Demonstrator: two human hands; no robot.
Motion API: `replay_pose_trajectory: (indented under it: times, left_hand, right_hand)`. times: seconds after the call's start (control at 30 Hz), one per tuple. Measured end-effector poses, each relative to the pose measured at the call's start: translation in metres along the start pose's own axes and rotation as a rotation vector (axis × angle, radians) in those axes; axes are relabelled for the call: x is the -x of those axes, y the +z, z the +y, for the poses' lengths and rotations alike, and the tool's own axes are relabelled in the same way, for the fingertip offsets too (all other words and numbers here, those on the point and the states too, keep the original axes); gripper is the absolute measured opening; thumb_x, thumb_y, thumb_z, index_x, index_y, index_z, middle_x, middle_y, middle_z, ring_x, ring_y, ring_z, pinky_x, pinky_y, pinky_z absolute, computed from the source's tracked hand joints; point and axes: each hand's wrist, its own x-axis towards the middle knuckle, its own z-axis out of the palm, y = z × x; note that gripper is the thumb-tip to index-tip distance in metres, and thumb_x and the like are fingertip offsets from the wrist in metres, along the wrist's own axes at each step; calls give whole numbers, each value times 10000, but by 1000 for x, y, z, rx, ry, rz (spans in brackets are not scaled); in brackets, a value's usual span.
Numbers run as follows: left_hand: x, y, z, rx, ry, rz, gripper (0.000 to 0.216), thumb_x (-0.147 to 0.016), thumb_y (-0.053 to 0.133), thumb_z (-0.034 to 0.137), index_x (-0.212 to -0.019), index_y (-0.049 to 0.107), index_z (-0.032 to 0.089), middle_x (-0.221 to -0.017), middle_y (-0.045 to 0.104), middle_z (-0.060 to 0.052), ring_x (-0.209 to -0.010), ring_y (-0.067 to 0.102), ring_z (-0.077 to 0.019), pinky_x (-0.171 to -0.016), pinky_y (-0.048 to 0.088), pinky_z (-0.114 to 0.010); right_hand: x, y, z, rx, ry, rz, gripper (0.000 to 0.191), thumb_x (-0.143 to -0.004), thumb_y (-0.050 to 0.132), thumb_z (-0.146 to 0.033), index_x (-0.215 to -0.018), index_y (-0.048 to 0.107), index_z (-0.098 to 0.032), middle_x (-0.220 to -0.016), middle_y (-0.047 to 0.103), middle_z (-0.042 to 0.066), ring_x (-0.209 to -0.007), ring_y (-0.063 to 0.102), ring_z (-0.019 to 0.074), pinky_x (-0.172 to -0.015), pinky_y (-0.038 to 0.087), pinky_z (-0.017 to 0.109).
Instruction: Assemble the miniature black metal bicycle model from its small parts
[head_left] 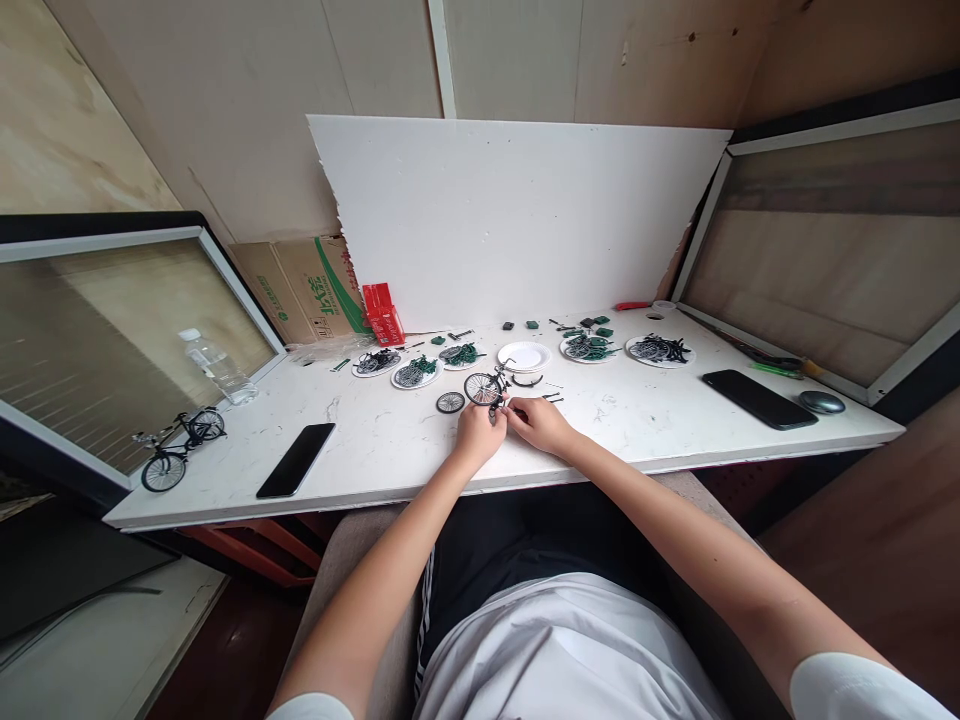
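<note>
Near the table's front edge, my left hand (481, 437) is closed around the lower part of a black model bicycle (482, 388). One spoked wheel of it stands up above the fingers, with the thin frame leaning to the right. My right hand (538, 424) comes in from the other side, its fingertips pinched together at the bicycle's lower end. What lies between those fingertips is too small to make out. A loose spoked wheel (450, 402) rests flat just left of my hands. Behind them lie a curved black part (527, 381) and a few thin black pieces (553, 397).
Paper plates of black and green parts, such as one plate (661, 350), line the table's back. A white plate (524, 356) stands among them. A finished-looking model bicycle (180, 445), bottle (217, 365) and phone (295, 460) are left; another phone (759, 398) and mouse (820, 402) right.
</note>
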Motion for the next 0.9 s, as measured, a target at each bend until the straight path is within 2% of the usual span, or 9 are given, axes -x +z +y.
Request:
replay_pose_trajectory:
  times: [0.43, 0.9]
  left_hand:
    - [0, 0, 0, -14, 8, -1, 332, -867, 564, 53, -1117, 730, 194, -1160, 778, -100, -1128, 720, -257, -1047, 561, -405]
    - [0, -1, 2, -1, 22, 3, 341, -870, 563, 54, -1132, 728, 197, -1161, 775, -102, -1127, 720, -254, -1043, 565, -404]
  right_hand:
    - [1, -1, -4, 78, 35, 14, 308, -1008, 469, -361, -792, 604, -188, -635, 612, 27, -574, 485, 150, -585, 261, 258]
    - [0, 1, -2, 60, 27, 25, 300, -1001, 483, -359, -794, 617, -188, -638, 621, 30, -572, 496, 155, -581, 265, 261]
